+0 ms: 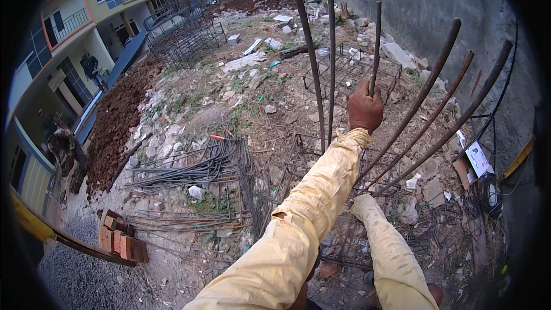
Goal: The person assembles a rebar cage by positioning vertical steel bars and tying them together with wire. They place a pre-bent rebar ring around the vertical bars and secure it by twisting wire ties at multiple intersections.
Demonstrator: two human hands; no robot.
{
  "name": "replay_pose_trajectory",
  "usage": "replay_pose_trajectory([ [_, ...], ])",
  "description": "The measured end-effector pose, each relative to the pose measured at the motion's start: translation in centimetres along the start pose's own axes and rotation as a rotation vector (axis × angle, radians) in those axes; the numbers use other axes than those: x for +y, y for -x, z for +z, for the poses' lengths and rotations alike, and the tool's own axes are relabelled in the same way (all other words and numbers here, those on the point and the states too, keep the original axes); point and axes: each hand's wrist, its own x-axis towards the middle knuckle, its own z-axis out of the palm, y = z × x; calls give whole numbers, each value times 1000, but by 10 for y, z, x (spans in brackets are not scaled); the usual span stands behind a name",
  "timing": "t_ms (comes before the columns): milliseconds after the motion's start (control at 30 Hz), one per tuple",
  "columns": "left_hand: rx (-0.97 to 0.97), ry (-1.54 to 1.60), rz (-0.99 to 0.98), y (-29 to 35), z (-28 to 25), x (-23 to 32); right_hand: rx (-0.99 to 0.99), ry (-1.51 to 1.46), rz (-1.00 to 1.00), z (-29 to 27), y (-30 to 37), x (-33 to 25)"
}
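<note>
My left hand (365, 108) is closed around an upright steel reinforcing bar (376, 40), whose upper end stands above my fist. On either side of it rise several more dark bars (427, 83), fanning outward from a spot low in front of me. My right arm, in a yellow sleeve (391, 244), reaches down to the foot of these bars. Past its cuff (361, 204) the right hand is hidden, so I cannot see its fingers or what they touch. Bent wire-like steel frames (298, 155) lie on the ground around the bars.
Left of me lie bundled bent rods (201, 166) and stacked red bricks (121, 238). A grey wall (402, 6) runs along the right, with cables and a white printed sheet (477, 158) nearby. Farther off are rebar cages (183, 40), a soil heap (123, 103), rubble and people near houses.
</note>
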Motion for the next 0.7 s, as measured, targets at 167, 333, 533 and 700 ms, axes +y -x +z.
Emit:
replay_pose_trajectory([
  [167, 13, -10, 19, -4, 0, 0, 193, -550, 438, 72, -7, 7],
  [333, -64, -4, -73, -10, -2, 5, -393, -2391, 407, 51, 30, 20],
  [533, -89, 126, -6, 3, 7, 16, -164, -1924, 476, 82, 37, 26],
  [700, -99, 108, -5, 7, -3, 17, 300, -590, 661, 46, 43, -22],
])
